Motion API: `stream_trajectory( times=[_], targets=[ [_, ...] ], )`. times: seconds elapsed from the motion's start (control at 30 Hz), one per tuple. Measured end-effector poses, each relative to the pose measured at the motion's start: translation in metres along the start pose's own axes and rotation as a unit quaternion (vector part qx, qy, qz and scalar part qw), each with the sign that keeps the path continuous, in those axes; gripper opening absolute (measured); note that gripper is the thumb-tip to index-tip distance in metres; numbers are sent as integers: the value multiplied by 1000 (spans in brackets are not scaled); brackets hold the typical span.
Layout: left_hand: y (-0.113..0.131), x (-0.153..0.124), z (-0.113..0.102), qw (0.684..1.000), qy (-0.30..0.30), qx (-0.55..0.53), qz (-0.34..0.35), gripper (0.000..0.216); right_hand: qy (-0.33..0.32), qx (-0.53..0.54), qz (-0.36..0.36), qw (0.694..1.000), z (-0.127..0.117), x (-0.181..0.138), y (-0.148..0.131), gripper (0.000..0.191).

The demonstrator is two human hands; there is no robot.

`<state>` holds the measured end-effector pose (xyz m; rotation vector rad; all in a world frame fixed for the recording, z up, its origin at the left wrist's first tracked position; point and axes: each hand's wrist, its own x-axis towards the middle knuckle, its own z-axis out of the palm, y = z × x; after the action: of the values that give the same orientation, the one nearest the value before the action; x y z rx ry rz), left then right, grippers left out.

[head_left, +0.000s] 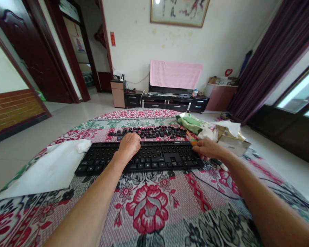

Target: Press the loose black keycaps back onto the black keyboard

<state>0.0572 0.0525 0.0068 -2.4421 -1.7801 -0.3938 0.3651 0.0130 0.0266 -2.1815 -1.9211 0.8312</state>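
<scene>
A black keyboard (154, 158) lies on a floral cloth (149, 202) in front of me. My left hand (129, 145) rests curled on the keyboard's upper middle, fingers bent down near its far edge; what they touch is hidden. My right hand (207, 149) sits at the keyboard's right end, fingers pinched on a small orange-tipped thing (193, 141) that I cannot name. A row of loose black keycaps (150, 132) lies on the cloth just beyond the keyboard.
A white sheet with a crumpled tissue (48, 168) lies left of the keyboard. A green bag (192, 122) and crumpled paper packaging (229, 135) sit at the right. A black cable (216, 188) trails from the keyboard's right end. A TV stand under a pink cloth (175, 74) stands by the far wall.
</scene>
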Motion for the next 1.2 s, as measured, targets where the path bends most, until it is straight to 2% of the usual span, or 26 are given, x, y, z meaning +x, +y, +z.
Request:
stream_trajectory(
  times=[0.3,0.43,0.53,0.6,0.63,0.73,0.8,0.83,0.97,1.2],
  targets=[
    [-2,2,4,1000,17,-10,-23,31,61,-37,-22,997,5,7,0,23],
    [1,2,5,999,21,2,-28,31,65,-75,-50,994,3,5,1,28],
    [11,1,5,998,49,3,-24,31,159,-144,-82,973,-6,3,-5,37],
    [20,1,5,998,65,-22,15,31,237,-158,-93,954,-12,6,-16,36],
    [24,1,6,997,65,-37,36,32,255,-153,-97,950,-13,10,-23,32],
    [33,0,9,995,53,-55,68,30,211,-126,-188,951,-9,31,-42,20],
    [35,0,10,995,44,-54,69,29,163,-123,-230,952,-3,47,-51,20],
    [35,0,11,995,41,-53,68,29,161,-128,-240,949,0,54,-53,21],
    [34,-1,10,996,34,-53,57,29,157,-167,-245,942,7,75,-53,21],
    [35,-2,10,996,35,-55,55,29,134,-189,-226,946,5,88,-50,24]
  ],
)
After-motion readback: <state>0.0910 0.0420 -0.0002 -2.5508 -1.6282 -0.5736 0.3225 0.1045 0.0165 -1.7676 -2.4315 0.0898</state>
